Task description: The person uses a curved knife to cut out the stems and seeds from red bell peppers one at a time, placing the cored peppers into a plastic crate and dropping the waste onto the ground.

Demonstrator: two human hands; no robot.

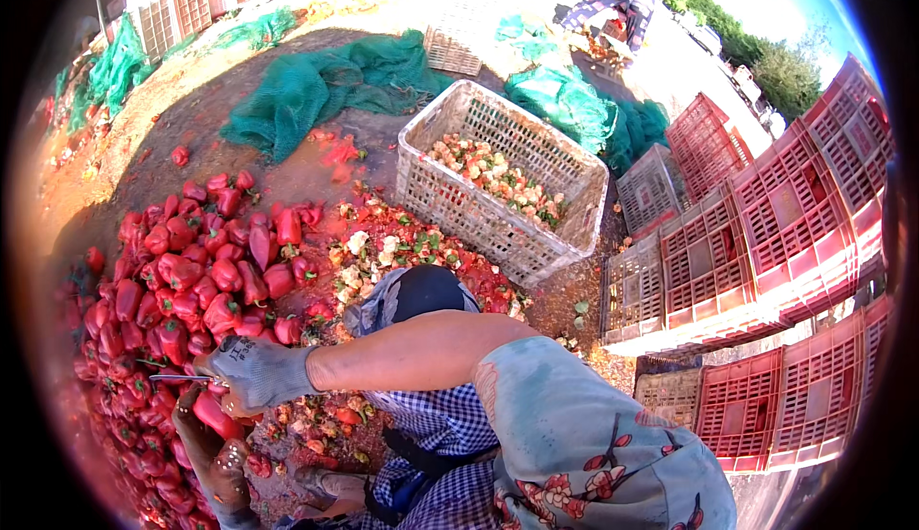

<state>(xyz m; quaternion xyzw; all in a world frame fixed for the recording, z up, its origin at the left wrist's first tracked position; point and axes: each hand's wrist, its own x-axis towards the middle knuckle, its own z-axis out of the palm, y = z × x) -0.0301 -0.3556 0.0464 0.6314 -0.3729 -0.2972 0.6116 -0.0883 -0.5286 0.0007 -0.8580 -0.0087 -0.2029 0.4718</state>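
Note:
My right hand (251, 375), in a grey knitted glove, is closed on a small knife (179, 378) whose thin blade points left. Just below it, my left hand (212, 451), its glove wet and dotted with seeds, holds a red bell pepper (215, 415) between thumb and fingers. The knife lies close above the pepper; whether the blade touches it cannot be told. A large heap of red bell peppers (179, 271) spreads behind and to the left of both hands. Cut pepper cores (388, 250) with green stems and pale seeds lie on the ground beyond my knee.
A dirty white plastic crate (474, 207) holding many pepper cores (502, 178) stands ahead. Green netting (323, 92) lies behind it. Stacked red crates (782, 207) rise at the right. Another person (621, 2) bends over at the far back. More crates (190, 6) stand at the back left.

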